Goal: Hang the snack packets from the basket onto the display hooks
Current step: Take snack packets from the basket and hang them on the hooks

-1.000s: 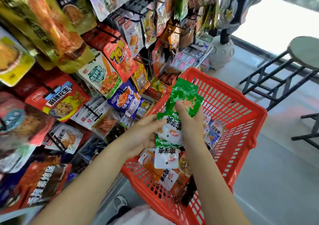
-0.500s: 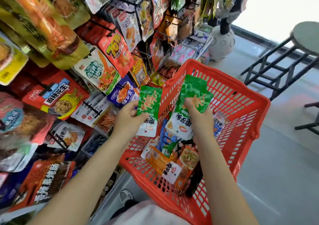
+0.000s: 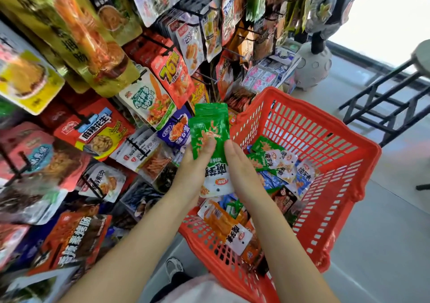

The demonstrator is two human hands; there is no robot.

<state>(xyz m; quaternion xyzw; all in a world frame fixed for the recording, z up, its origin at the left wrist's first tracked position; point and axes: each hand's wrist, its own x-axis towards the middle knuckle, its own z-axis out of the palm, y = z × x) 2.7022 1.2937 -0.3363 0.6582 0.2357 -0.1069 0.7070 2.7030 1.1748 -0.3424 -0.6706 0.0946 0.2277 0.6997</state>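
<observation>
Your left hand [image 3: 197,163] pinched the green packets [image 3: 210,130] upright over the basket [image 3: 309,126] rim, right hand [image 3: 237,163] flat-fingered alongside, hooks [image 3: 137,147] just left, nearer the left hand.

Green-and-white snack packets [image 3: 210,137]; red lattice basket [image 3: 309,140]; orange packet [image 3: 221,220] with white end; grey floor [image 3: 384,244].
</observation>
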